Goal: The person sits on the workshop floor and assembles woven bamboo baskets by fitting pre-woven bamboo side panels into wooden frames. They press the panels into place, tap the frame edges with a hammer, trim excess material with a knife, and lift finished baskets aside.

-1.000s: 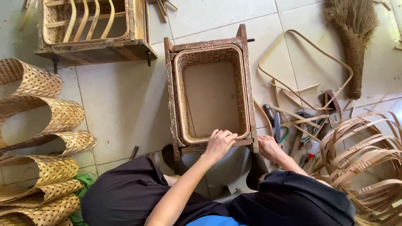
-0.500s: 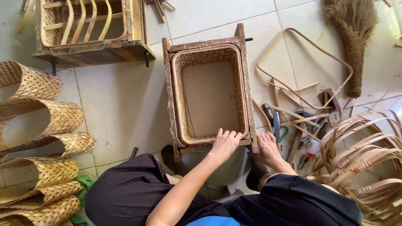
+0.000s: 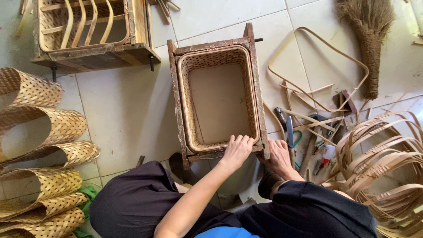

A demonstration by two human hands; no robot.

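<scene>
A rectangular woven basket [image 3: 219,61] sits inside a dark wooden frame [image 3: 174,88] on the tiled floor in front of my knees. My left hand [image 3: 237,150] lies over the basket's near rim close to its right corner, fingers curled onto the weave. My right hand [image 3: 278,158] clasps the frame's near right corner from outside. The basket's inside is empty and its flat bottom shows.
A second wooden frame [image 3: 94,48] with bent strips stands at the far left. Curved woven sheets [image 3: 44,128] pile up on the left. On the right lie bent cane strips [image 3: 379,154], a cane loop [image 3: 317,70], a hand broom [image 3: 370,39], and a knife [image 3: 290,132] among small tools.
My left hand has slid slightly right along the near rim. My right hand has closed in on the frame's corner. The basket and frame stay where they were.
</scene>
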